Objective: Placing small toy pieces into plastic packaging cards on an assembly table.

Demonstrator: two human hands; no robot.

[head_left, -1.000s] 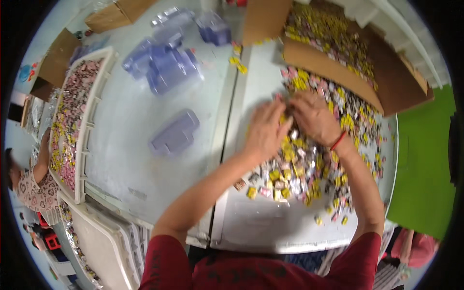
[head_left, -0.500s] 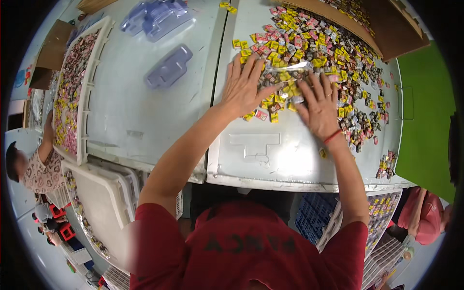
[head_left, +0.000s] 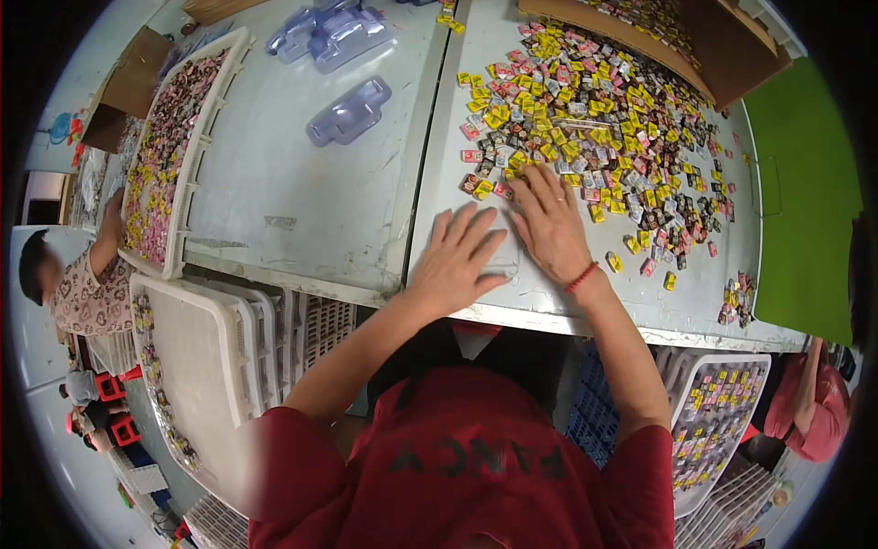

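My left hand (head_left: 457, 265) lies flat with spread fingers near the table's front edge, partly over a clear moulded plastic tray (head_left: 509, 271) that is mostly hidden. Nothing shows in its grip. Beside it, my right hand (head_left: 554, 233) reaches forward with outstretched fingers, its tips at the near edge of a heap of small packets (head_left: 631, 119) in yellow, pink, brown and white. Among the heap rests another clear tray (head_left: 585, 124). A bluish clear tray (head_left: 349, 112) lies by itself on the left table, with a stack of similar trays (head_left: 352, 41) behind it.
At back right, an open cardboard box (head_left: 745, 55) spills packets onto the table. A white crate (head_left: 174, 265) full of packets stands at left, near another person (head_left: 91, 284). A gap (head_left: 426, 137) divides the two tables. Stacked white trays (head_left: 197, 366) stand below left.
Both hands have drawn back toward me from the heap. My left hand now covers part of the near clear tray. The tray on the heap is uncovered, and the view has shifted slightly.
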